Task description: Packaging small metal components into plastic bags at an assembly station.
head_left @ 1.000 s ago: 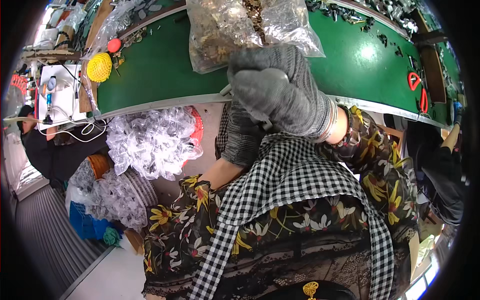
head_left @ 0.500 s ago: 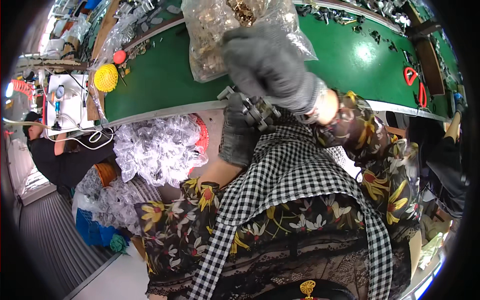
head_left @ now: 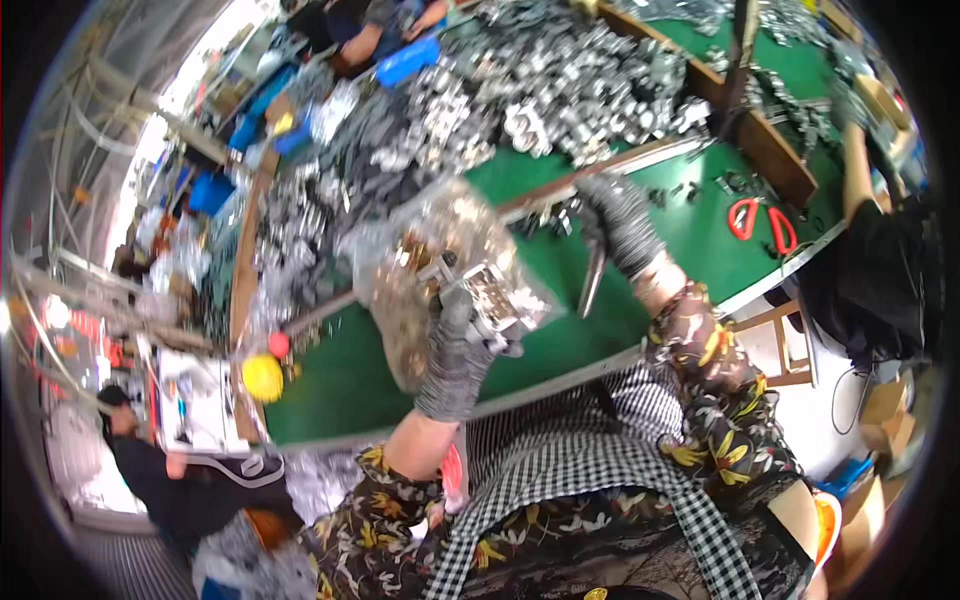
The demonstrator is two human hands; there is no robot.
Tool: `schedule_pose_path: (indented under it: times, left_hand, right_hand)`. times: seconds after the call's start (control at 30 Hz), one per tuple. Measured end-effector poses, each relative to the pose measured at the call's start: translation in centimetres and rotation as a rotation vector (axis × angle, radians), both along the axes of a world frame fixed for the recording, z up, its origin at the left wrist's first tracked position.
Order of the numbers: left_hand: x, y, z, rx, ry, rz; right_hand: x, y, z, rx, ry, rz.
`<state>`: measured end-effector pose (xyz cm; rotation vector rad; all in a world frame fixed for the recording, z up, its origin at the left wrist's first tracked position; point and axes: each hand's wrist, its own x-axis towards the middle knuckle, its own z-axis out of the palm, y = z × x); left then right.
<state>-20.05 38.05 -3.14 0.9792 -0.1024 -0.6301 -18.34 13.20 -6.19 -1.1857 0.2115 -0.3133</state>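
Note:
My left hand (head_left: 455, 355), in a grey glove, is closed round a silver metal fitting (head_left: 490, 297) with a square, box-like frame. It is held up in front of a clear plastic bag (head_left: 400, 345) of small gold-coloured pieces on the green table. My right hand (head_left: 622, 228), also gloved, reaches out over the table with its fingers bent round a slim silver metal tool (head_left: 592, 284) that points down toward me. The tool's exact kind does not show. Small dark parts (head_left: 548, 220) lie beside the right fingers, near a wooden strip.
A big heap of silver metal parts (head_left: 560, 90) covers the far table beyond the wooden strip (head_left: 640, 160). Red-handled scissors (head_left: 745, 218) lie right, a yellow ball (head_left: 263, 378) and a red ball (head_left: 278, 344) left. Other people are at the far left, top and right.
My view has swung up and over the far table. My left hand has lifted the fitting from the table's edge to before the bag; my right hand has moved right and now grips the tool.

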Motion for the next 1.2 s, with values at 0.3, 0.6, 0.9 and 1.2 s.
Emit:
schedule_pose_path:
  times: [0.3, 0.6, 0.9, 1.2]
  left_hand:
    - [21.0, -14.4, 5.5, 0.532, -0.353, 0.164]
    - [32.3, -24.3, 4.7, 1.615, -1.246, 0.277]
    - [24.1, -29.6, 3.3, 1.426, -1.585, 0.321]
    - [27.9, -42.0, 0.6, 1.374, -1.370, -0.039]
  right_hand:
    - [2.8, -3.0, -4.1, 0.616, 0.084, -0.033]
    - [3.3, -3.5, -3.7, 0.648, 0.183, 0.014]
    - [3.0, -4.7, -4.6, 0.710, 0.181, -0.064]
    - [3.9, -3.0, -4.2, 0.728, 0.212, 0.036]
